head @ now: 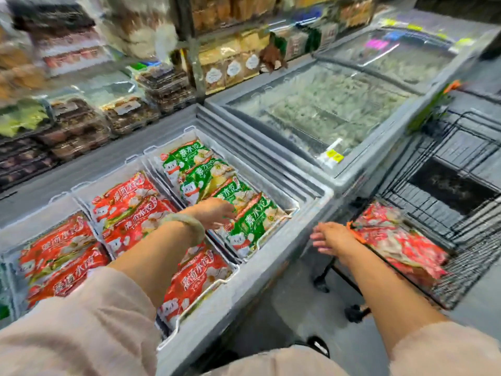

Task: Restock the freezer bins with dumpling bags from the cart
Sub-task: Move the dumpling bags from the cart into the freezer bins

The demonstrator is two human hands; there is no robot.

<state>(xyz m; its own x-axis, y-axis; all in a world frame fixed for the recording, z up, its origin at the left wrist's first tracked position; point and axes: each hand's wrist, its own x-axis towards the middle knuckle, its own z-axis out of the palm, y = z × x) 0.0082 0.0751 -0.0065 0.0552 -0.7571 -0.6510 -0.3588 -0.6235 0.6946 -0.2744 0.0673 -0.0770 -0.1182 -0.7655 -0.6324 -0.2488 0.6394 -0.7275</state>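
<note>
- Fingers [318,237] of the right hand [332,237] are spread and hold nothing, just beside the red dumpling bags [401,245] on the cart [466,256]; a loose grab could drop a slick bag to the floor.
- The left hand [217,211], fingers loosely apart, lies over the green dumpling bags [252,221] in the freezer bin [271,251]; a nudge could skew them.
- Both forearms reach forward.

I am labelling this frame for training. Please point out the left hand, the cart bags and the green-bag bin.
left hand [217,211]: head view, back of hand.
cart bags [401,242]: head view, top bag's middle.
green-bag bin [273,194]: head view, right wall.
</note>
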